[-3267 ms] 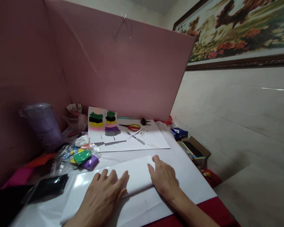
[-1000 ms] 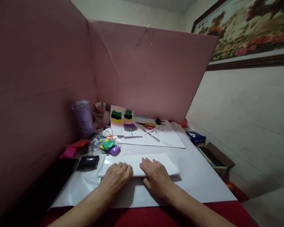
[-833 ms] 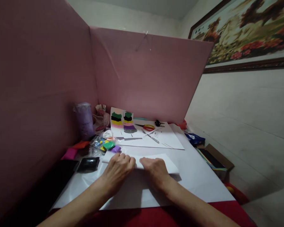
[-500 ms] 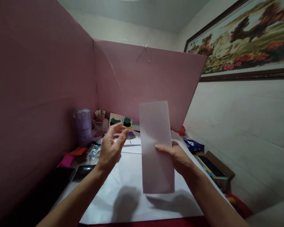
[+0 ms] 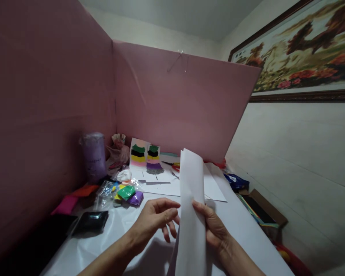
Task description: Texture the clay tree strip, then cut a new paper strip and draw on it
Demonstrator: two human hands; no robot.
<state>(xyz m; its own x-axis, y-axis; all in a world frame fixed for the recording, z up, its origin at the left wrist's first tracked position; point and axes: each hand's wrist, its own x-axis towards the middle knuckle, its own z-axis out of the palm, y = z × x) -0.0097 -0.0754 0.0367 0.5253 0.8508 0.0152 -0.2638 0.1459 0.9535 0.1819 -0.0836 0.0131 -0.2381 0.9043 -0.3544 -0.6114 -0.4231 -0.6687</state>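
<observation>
A folded sheet of white paper point(image 5: 192, 214) stands nearly upright in front of me, its long side running up and down and its lower end past the bottom of the picture. My right hand point(image 5: 214, 226) grips it by the right edge, thumb on the near face and fingers behind. To the left of the sheet is my left hand point(image 5: 158, 220), open, with its fingers apart and bent toward the paper. Its fingertips come close to the left edge; whether they touch I cannot tell.
Bagged coloured clay packs point(image 5: 126, 192) and a black packet point(image 5: 91, 222) lie at the left, near a purple canister point(image 5: 94, 156). Painted cards point(image 5: 138, 155) lean against the pink panel point(image 5: 175, 103). Scissors point(image 5: 176, 167) lie behind the paper; a cardboard box point(image 5: 268, 207) is at the right.
The paper has come lower and turned so that it looks narrower, still in my right hand. My left hand has moved down and right toward it.
</observation>
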